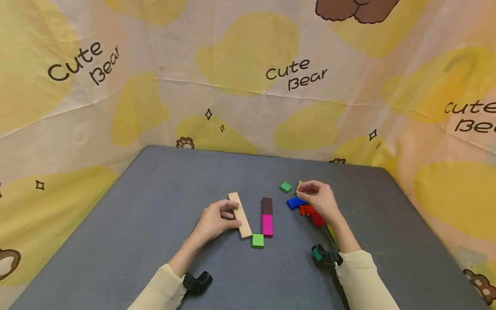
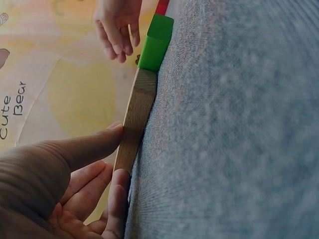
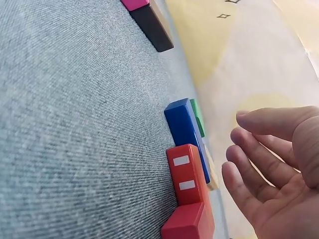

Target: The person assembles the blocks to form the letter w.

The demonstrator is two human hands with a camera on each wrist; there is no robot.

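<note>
My left hand [image 1: 215, 220] touches two plain wooden blocks [image 1: 243, 224] laid end to end; its thumb and fingertips rest along them. In the left wrist view, the thumb reaches the wooden block [image 2: 133, 127] at its upper edge, with another finger low on its side. A green block [image 1: 258, 241] adjoins their near end. My right hand [image 1: 319, 199] hovers by the right-hand blocks, with loosely bent fingers and nothing between them in the right wrist view. Near its fingertips are a small wooden block [image 1: 299, 187], a blue block [image 1: 296, 203] and a red block [image 1: 308, 210].
Magenta [image 1: 268, 226] and dark brown [image 1: 267, 206] blocks form a short line mid-table, meeting the near green block. Another green block [image 1: 285, 187] lies farther back. A second red block [image 1: 318, 220] and a yellow piece [image 1: 331, 232] sit under the right forearm. Printed cloth [image 1: 248, 56] hangs behind the table.
</note>
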